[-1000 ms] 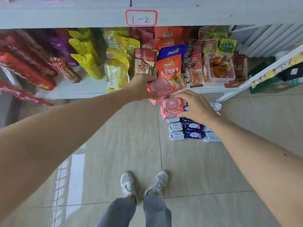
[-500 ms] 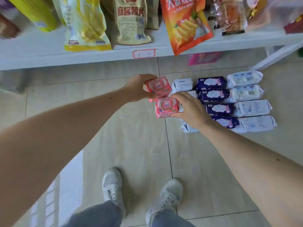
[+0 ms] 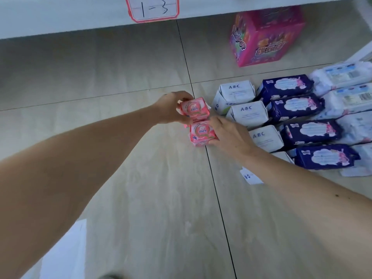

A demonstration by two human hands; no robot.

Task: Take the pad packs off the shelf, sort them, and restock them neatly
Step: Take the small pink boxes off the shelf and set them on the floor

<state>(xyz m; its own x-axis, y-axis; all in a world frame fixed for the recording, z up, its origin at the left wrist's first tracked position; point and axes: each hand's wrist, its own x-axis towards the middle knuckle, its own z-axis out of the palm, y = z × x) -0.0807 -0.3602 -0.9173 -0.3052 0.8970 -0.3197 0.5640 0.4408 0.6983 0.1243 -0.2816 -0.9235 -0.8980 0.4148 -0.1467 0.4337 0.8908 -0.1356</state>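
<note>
My left hand grips a pink pad pack low over the tiled floor. My right hand grips a second pink pad pack just below it, the two packs touching. Right of them lie sorted rows on the floor: white ABC packs, dark blue packs and pale blue-white packs. My right wrist covers part of the lower white packs.
The white shelf edge runs along the top with a label reading 1-3. A pink box stands on the floor under the shelf. Bare floor tiles spread to the left and front.
Both hands have come down with the pink packs from shelf height to just above the floor, left of the white packs. The view has dropped closer to the floor.
</note>
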